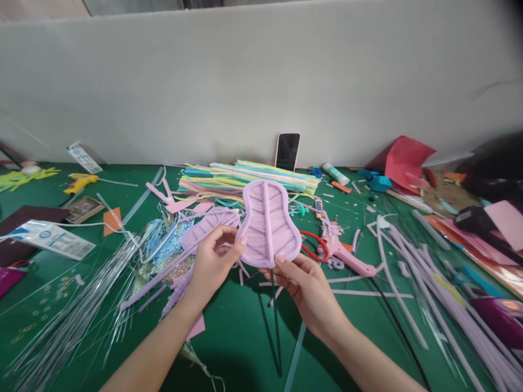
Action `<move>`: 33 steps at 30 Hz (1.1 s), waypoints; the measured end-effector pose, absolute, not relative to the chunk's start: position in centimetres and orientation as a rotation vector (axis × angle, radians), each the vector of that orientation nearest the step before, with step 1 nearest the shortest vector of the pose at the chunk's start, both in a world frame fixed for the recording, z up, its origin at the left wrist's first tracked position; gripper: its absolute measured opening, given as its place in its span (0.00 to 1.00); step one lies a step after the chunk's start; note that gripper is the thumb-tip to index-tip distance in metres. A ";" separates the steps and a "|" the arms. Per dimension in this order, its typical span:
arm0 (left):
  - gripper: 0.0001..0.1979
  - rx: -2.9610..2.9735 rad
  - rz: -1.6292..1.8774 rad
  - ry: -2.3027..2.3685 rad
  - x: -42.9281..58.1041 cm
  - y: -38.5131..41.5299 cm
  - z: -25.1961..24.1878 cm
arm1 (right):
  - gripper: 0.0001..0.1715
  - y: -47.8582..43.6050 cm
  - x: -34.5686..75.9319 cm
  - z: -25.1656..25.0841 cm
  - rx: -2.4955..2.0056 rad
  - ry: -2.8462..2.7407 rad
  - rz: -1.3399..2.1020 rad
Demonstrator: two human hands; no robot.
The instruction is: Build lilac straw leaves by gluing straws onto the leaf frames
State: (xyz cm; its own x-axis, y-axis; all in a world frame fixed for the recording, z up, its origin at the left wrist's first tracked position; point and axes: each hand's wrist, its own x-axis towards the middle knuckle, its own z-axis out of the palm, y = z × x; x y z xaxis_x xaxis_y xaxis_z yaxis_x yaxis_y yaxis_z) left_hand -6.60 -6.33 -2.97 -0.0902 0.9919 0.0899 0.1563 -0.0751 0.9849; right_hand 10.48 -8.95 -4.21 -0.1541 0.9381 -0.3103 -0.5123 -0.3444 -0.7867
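Observation:
A light-purple leaf with a raised rim, a midrib and slanting veins is held up in the middle of the view. A thin dark stem runs down from its base. My left hand pinches the leaf's lower left edge between thumb and fingers. At the base, where the stem meets the midrib, my right hand grips it, thumb in front and fingers behind. Another light-purple leaf lies behind my left hand, partly covered by it.
Bundled pastel pipe cleaners lie at the back, near a phone leaning on the grey partition. A pink glue gun and red-handled scissors lie right of the leaf. Silver wires spread at left; purple strips at right.

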 end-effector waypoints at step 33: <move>0.10 1.438 1.181 1.402 -7.4 -5.8 -2.5 | 0.11 -8.9 10.9 -4.6 -1.037 -0.702 1.735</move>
State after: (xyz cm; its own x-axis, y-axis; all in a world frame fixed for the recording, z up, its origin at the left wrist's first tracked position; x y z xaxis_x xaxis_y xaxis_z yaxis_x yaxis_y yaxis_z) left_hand -7.39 -5.80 -2.52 -0.0454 0.9948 0.0915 0.2592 -0.0768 0.9628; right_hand 10.90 -8.90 -4.57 -0.1774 0.9278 -0.3282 -0.4390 -0.3731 -0.8174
